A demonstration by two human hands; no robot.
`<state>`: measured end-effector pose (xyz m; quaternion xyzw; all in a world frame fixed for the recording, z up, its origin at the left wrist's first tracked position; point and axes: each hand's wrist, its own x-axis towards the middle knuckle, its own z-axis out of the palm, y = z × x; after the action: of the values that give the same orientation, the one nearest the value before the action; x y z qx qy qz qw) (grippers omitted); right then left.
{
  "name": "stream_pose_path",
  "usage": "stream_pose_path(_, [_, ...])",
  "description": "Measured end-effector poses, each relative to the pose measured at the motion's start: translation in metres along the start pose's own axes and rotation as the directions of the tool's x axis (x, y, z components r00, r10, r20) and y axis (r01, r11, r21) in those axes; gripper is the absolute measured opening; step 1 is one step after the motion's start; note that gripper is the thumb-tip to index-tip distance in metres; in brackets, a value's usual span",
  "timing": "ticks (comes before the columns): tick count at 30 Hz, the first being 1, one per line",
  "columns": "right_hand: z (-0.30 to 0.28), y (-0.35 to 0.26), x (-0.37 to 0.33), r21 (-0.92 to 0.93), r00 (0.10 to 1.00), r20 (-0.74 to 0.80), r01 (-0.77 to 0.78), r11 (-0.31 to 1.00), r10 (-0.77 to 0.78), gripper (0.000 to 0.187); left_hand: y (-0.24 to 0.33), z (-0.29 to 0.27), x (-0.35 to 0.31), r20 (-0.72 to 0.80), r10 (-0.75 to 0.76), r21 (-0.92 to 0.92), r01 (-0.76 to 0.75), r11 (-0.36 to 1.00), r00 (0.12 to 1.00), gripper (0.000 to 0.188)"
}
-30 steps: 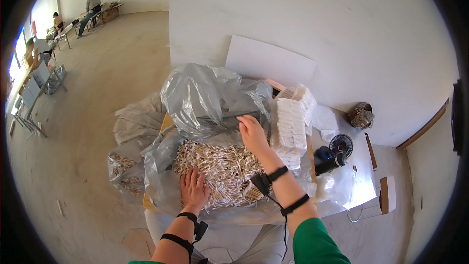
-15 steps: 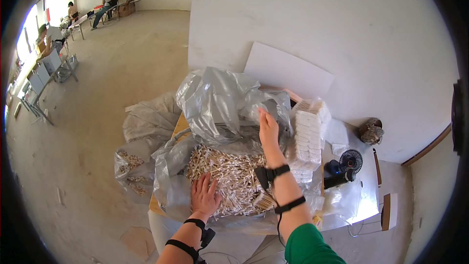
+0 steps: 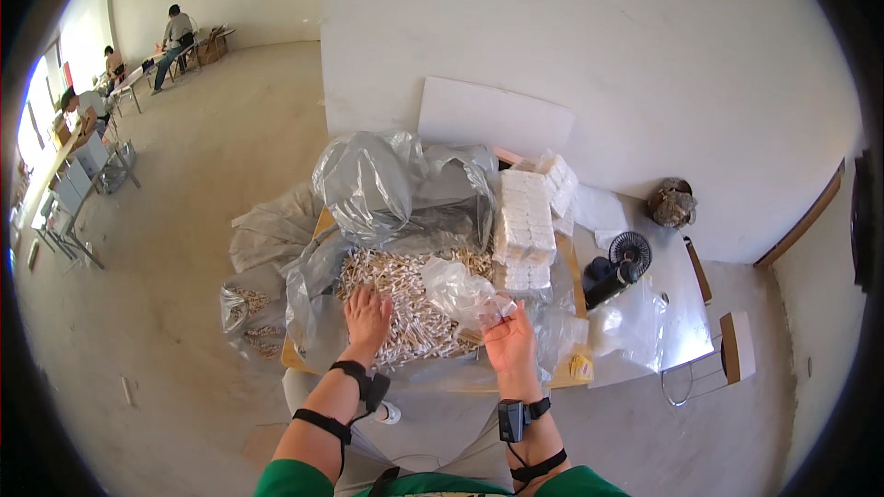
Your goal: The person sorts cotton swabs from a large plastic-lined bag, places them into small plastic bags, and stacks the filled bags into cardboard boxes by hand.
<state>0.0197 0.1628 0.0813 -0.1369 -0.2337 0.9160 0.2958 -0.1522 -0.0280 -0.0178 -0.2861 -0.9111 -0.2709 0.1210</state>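
Observation:
A heap of cotton swabs [image 3: 405, 281] lies spread on the table, inside a big grey plastic bag [image 3: 364, 186] whose far side bunches up behind it. My left hand [image 3: 368, 315] rests palm down on the left part of the heap, fingers stretched out and holding nothing. At the heap's near right corner, my right hand [image 3: 509, 345] is turned palm up. Its fingertips pinch the edge of a small clear plastic bag [image 3: 453, 287], which droops over the swabs. Whether anything is inside the small bag I cannot tell.
Stacked white packs [image 3: 525, 221] stand right of the heap. Beyond them are a small black fan [image 3: 631, 250], a dark bottle [image 3: 611, 285] and loose clear plastic [image 3: 631, 327]. Bags with swabs [image 3: 247, 304] sit at left. Several people work at far-left tables.
My right hand has drawn back from the far side of the grey bag to the near edge and now holds the small clear bag. My left hand stays on the swabs.

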Motion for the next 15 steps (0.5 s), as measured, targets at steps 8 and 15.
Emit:
stream_pose_path(8, [-0.024,-0.018,-0.052,0.04,0.999,0.024,-0.039,0.998,0.038,0.036,0.021,-0.035,0.058,0.039,-0.27,-0.102,0.272,0.957,0.962,0.033])
stream_pose_path(15, [-0.012,-0.034,-0.068,0.101,0.998,0.046,-0.039,0.994,0.035,0.033,0.102,-0.059,0.04,0.08,0.159,-0.846,-0.017,0.532,0.984,0.043])
